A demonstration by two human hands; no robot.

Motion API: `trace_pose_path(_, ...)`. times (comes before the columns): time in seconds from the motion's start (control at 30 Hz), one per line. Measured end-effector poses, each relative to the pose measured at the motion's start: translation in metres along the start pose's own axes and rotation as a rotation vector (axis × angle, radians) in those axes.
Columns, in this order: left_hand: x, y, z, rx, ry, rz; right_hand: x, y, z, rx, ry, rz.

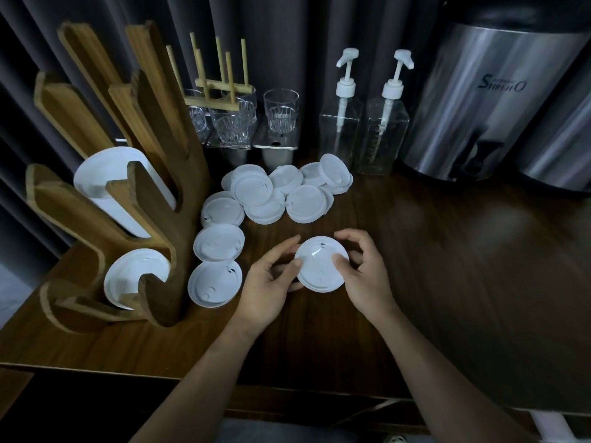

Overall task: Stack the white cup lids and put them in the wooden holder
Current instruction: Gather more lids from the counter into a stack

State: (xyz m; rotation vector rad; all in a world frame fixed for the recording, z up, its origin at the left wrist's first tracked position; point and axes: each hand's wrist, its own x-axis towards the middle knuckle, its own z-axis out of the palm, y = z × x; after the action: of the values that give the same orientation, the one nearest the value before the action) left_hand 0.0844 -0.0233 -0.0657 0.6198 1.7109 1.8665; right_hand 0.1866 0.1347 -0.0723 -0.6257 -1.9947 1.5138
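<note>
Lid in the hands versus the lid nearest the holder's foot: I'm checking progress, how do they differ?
The held lid is gripped at its rim by the left hand and right hand; the table lid lies untouched. The held lid is mid-table, apart from the wooden holder; the table lid lies beside its base. Both are white, round, and outside the holder.

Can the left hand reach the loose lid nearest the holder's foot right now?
Probably yes: the loose lid lies just beside the left hand, nothing between; the hand must first release the held lid.
</note>
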Motion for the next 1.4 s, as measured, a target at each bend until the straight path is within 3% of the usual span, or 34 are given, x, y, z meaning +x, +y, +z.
trace_pose_path(0.47, -0.002, 0.003, 0.0, 0.007, 0.018, 0.075, 0.005, 0.005, 0.0, -0.01, -0.047, 0.08)
trace_pose_path(0.6, -0.007, 0.005, -0.003, 0.343, 0.084, 0.142, 0.01, 0.004, 0.0, -0.013, -0.031, 0.103)
trace_pose_path(0.83, -0.009, 0.021, -0.03, 1.08, 0.296, 0.418, 0.014, -0.001, 0.008, 0.014, -0.001, 0.143)
trace_pose_path(0.93, -0.008, 0.028, -0.041, 1.285, 0.368, 0.352, 0.013, -0.004, 0.01, 0.01, 0.001, 0.154)
trace_pose_path(1.03, -0.009, 0.032, -0.047, 1.391, 0.423, 0.201, 0.012, -0.007, 0.012, 0.01, 0.015, 0.16)
trace_pose_path(1.13, -0.01, 0.032, -0.05, 1.427, 0.424, 0.159, 0.011, -0.006, 0.014, 0.011, 0.025, 0.165)
trace_pose_path(1.4, -0.012, 0.037, -0.044, 1.333, 0.443, 0.294, 0.006, -0.007, 0.016, -0.013, 0.059, 0.162)
